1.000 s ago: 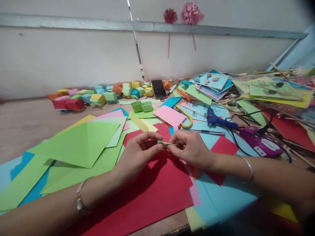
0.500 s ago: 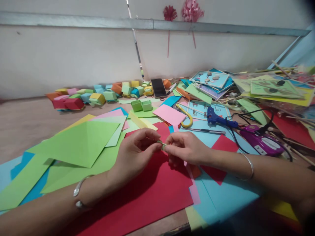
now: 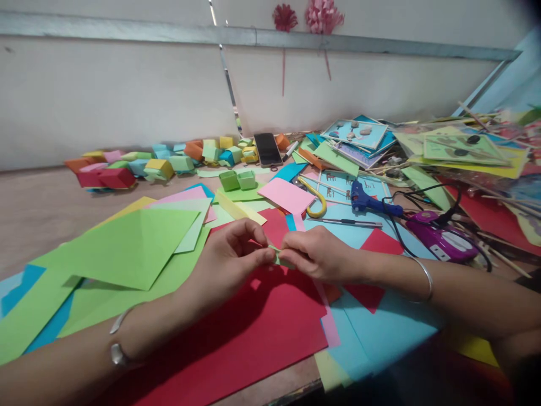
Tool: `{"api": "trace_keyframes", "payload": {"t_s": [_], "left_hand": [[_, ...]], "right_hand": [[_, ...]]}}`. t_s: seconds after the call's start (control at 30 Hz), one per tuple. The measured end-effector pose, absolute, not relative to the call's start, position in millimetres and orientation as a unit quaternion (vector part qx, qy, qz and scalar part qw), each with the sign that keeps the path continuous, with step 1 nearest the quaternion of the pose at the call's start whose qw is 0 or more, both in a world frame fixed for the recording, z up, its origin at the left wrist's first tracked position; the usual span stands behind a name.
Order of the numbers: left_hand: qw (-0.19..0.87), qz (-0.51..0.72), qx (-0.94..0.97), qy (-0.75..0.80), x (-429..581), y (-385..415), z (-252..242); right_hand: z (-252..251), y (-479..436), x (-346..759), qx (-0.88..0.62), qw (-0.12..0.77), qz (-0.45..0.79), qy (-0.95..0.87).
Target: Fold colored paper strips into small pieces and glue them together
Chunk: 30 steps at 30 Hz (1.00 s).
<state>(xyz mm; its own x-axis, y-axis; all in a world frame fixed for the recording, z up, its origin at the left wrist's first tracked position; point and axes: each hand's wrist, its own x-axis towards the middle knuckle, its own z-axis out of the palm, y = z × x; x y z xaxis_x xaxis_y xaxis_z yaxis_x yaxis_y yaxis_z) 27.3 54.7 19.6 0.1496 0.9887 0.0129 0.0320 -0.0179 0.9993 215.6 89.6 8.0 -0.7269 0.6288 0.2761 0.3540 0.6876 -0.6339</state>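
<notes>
Between my fingertips is a small piece of light green paper (image 3: 276, 255), mostly covered by the fingers. My left hand (image 3: 234, 256) pinches its left end with thumb and fingers. From the right, my right hand (image 3: 315, 254) grips the other end, fingers curled. Both hands hover above a large sheet of red paper (image 3: 253, 338). Just beyond them lie a folded pale yellow paper strip (image 3: 239, 208) and a pink paper piece (image 3: 286, 195). Two small green paper boxes (image 3: 237, 180) stand side by side farther back.
Green sheets (image 3: 127, 242) spread at the left. A row of coloured paper boxes (image 3: 118, 178) lines the wall, beside a phone (image 3: 267, 149). Right of my hands are yellow-handled scissors (image 3: 323, 206), a pen (image 3: 344, 223), a blue glue gun (image 3: 372, 202) and a purple power strip (image 3: 439, 239).
The right hand's fingers have curled further around the paper piece, and a little more of its green edge shows. The whole view has shifted slightly, moving things leftward.
</notes>
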Motion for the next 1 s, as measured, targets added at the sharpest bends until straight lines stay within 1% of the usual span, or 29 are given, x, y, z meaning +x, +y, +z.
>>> {"api": "trace_keyframes", "payload": {"t_s": [0.1, 0.2, 0.3, 0.4, 0.53, 0.63, 0.83, 1.0], "left_hand": [[0.549, 0.458, 0.527, 0.459, 25.4, 58.1, 20.0], [0.558, 0.466, 0.517, 0.451, 25.1, 60.2, 19.6], [0.564, 0.461, 0.516, 0.451, 25.9, 60.1, 19.6], [0.555, 0.445, 0.53, 0.461, 26.1, 58.6, 18.6], [0.57, 0.424, 0.524, 0.469, 24.7, 56.5, 14.5], [0.598, 0.399, 0.511, 0.47, 24.1, 54.8, 12.2], [0.586, 0.4, 0.496, 0.501, 23.6, 56.5, 8.5], [0.632, 0.406, 0.478, 0.455, 23.9, 57.8, 7.0]], "right_hand": [[11.6, 88.9, 218.1, -0.299, 0.236, 0.407, -0.83], [15.0, 88.0, 219.2, -0.328, 0.206, 0.541, -0.746], [17.3, 89.5, 218.6, -0.353, 0.18, 0.597, -0.698], [16.1, 91.7, 218.4, -0.353, 0.177, 0.569, -0.722], [11.9, 92.3, 219.5, -0.299, 0.225, 0.415, -0.829], [10.4, 91.9, 219.9, -0.263, 0.238, 0.353, -0.866], [9.2, 88.7, 219.2, -0.301, 0.241, 0.367, -0.847], [9.7, 86.4, 217.8, -0.294, 0.227, 0.414, -0.831]]}}
